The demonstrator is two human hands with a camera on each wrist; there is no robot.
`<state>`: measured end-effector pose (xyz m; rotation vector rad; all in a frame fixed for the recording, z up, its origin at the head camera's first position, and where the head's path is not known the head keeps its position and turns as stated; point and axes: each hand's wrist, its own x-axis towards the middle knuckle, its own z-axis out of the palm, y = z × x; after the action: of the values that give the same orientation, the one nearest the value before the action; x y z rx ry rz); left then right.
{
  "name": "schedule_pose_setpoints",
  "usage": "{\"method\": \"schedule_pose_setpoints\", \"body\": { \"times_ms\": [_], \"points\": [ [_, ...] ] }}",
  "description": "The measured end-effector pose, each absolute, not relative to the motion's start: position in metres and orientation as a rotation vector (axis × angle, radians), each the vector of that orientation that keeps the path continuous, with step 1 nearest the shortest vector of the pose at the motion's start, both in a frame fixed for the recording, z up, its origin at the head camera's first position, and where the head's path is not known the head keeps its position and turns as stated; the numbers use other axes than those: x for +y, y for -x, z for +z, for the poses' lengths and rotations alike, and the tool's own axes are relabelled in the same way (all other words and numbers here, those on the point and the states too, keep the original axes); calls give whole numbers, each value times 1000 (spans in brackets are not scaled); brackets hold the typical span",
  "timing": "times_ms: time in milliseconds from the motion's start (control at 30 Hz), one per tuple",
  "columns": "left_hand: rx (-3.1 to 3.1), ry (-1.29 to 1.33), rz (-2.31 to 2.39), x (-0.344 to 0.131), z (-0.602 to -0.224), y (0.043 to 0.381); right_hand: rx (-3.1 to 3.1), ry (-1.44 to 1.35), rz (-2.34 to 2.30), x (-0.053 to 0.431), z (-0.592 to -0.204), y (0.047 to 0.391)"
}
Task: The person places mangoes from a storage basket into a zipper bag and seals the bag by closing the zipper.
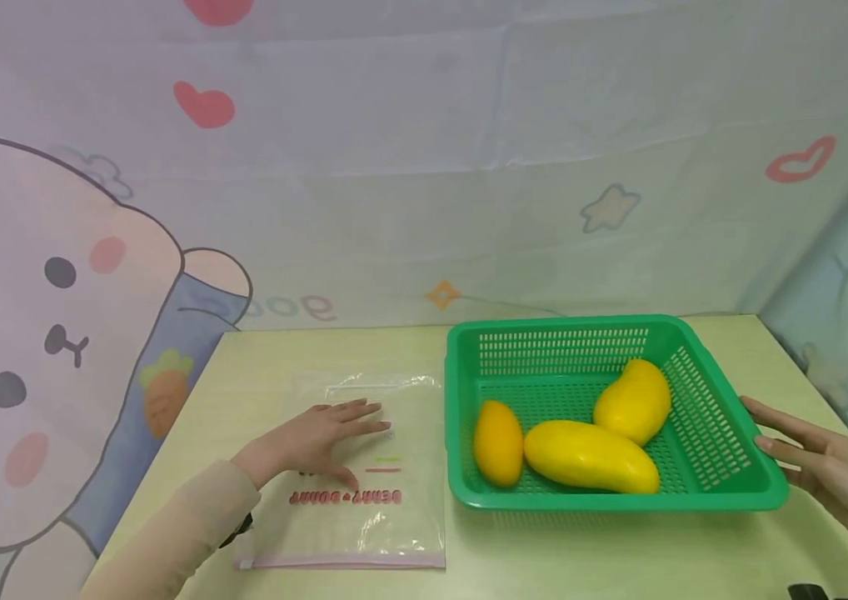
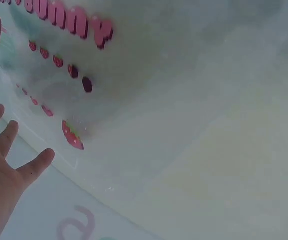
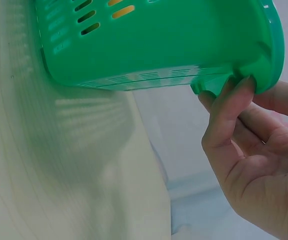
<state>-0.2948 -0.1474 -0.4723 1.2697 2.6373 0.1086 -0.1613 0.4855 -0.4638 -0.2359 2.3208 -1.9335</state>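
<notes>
My left hand (image 1: 322, 435) lies flat, fingers spread, on a clear zip bag (image 1: 382, 500) with pink lettering on the pale table. The left wrist view shows the spread fingers (image 2: 4, 165) beside the bag's print (image 2: 74, 22). To the right stands a green plastic basket (image 1: 566, 327) holding three yellow mangoes: a small one (image 1: 498, 442), a long one (image 1: 589, 457) and one behind (image 1: 634, 400). My right hand (image 1: 806, 454) is at the basket's near right corner. Its thumb (image 3: 229, 110) touches the rim (image 3: 264, 55) and the fingers stay fairly straight.
The pale table (image 1: 581, 558) runs to a curtain with cartoon prints (image 1: 57, 333) at the back and left. A blue cloth (image 1: 844, 275) hangs at the right edge. The bag's pink zip strip (image 1: 341, 560) faces the near edge.
</notes>
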Motion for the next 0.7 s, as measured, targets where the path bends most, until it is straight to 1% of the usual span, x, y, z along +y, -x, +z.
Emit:
{"method": "schedule_pose_setpoints", "body": {
  "times_ms": [333,700],
  "points": [
    [2533,-1333,-174,-138,-462,305,2269,244,-1975,487,-465,163],
    [2498,-1277,-204,-130,-464,305,2244,243,-1987,488,-465,163]
  ]
}}
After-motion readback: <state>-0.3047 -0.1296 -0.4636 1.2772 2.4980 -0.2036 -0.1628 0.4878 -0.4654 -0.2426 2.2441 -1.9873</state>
